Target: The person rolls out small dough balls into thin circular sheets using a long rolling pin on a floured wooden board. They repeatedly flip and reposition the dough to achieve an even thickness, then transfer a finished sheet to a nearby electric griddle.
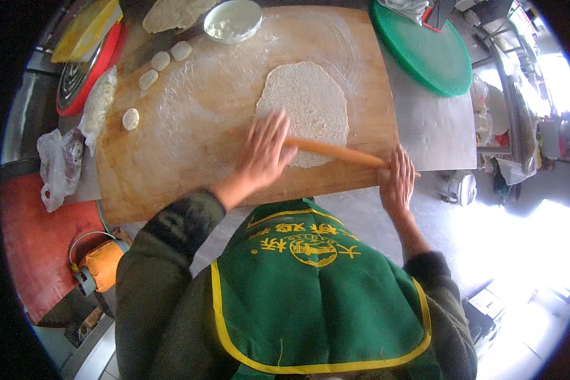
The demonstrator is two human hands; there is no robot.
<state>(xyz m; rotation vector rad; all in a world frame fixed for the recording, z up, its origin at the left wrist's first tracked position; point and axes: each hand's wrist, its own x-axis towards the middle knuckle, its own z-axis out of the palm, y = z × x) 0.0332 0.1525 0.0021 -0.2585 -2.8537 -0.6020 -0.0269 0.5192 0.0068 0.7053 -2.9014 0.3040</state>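
A wooden rolling pin lies slantwise across the near part of a thin, flattened sheet of dough. My left hand lies over the pin's left end, fingers stretched forward and thumb out to the side; that end is hidden beneath it. On the right end rests my right hand, its fingers extended over the wood, and a narrow tip sticks out beyond it. Both hands hold the pin this way. The sheet spreads on a floured wooden board, towards its right side.
Several small dough pieces lie at the board's far left. A white bowl of flour stands at the far edge. Plastic bags hang at left; a green round lid or board sits on the metal table at right.
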